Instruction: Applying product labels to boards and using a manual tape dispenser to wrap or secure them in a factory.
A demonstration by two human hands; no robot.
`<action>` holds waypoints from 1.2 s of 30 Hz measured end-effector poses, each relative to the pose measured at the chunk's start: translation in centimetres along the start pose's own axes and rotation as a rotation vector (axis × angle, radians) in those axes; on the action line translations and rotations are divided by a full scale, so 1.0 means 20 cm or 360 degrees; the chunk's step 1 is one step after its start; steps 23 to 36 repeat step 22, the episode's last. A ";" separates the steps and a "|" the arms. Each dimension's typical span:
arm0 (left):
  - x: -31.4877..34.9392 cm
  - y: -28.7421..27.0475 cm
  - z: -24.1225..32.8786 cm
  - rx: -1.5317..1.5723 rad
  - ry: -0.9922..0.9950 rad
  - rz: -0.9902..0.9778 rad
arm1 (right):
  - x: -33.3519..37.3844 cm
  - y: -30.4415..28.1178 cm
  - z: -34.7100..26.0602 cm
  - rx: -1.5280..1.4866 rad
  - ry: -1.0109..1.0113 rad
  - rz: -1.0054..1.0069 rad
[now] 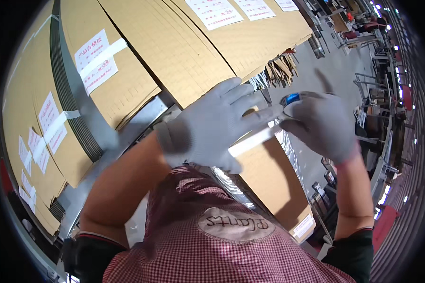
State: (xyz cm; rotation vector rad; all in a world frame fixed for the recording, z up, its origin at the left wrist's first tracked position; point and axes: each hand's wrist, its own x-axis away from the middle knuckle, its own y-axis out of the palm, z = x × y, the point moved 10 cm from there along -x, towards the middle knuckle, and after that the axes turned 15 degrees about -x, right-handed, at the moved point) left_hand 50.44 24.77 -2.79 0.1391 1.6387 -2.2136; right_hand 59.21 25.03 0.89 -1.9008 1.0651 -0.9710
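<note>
Both my hands wear grey gloves. My left hand (205,125) is spread flat with its fingers apart, over the near end of a cardboard stack. My right hand (323,122) is closed on a tape roll (292,98), of which a blue part shows between the fingers. A strip of whitish tape (255,141) stretches from near my right hand to beneath my left thumb, across a brown cardboard stack (274,177). My left index fingertip comes close to the right fingers; whether they touch I cannot tell.
Flat brown cardboard bundles (170,47) fill the far left side, several with paper labels (97,61) taped on. A grey metal edge (148,113) runs between stacks. At the right are a grey floor (333,70), metal racks (380,137) and a distant person (373,26).
</note>
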 end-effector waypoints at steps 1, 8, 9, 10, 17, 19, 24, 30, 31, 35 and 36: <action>-0.01 -0.02 0.03 0.0025 0.0065 -0.0104 | -0.04 0.16 0.12 0.0196 0.0169 -0.0112; -0.06 0.27 0.55 0.0261 -0.0188 0.0209 | 0.11 0.20 0.38 -0.0181 0.0479 0.0281; -0.08 0.29 0.73 0.0378 -0.0047 0.0079 | 0.13 0.11 0.31 -0.0226 0.0386 0.0288; -0.08 0.29 0.83 0.0493 0.0077 -0.0058 | 0.14 0.05 0.23 -0.0278 0.0280 0.0284; 0.30 -0.26 0.28 0.0687 -0.0535 0.0427 | 0.18 -0.04 -0.48 -0.0655 -0.0528 0.0029; 0.52 -0.22 0.11 0.0933 -0.0836 0.0415 | 0.14 -0.09 -0.25 -0.0467 -0.0670 0.0236; 0.65 0.17 -0.13 0.0933 -0.0942 0.0244 | -0.11 0.12 0.32 -0.0019 0.0090 -0.0002; 0.65 0.17 -0.13 0.0933 -0.0942 0.0244 | -0.11 0.12 0.32 -0.0019 0.0090 -0.0002; 0.65 0.17 -0.13 0.0933 -0.0942 0.0244 | -0.11 0.12 0.32 -0.0019 0.0090 -0.0002; 0.65 0.17 -0.13 0.0933 -0.0942 0.0244 | -0.11 0.12 0.32 -0.0019 0.0090 -0.0002; 0.65 0.17 -0.13 0.0933 -0.0942 0.0244 | -0.11 0.12 0.32 -0.0019 0.0090 -0.0002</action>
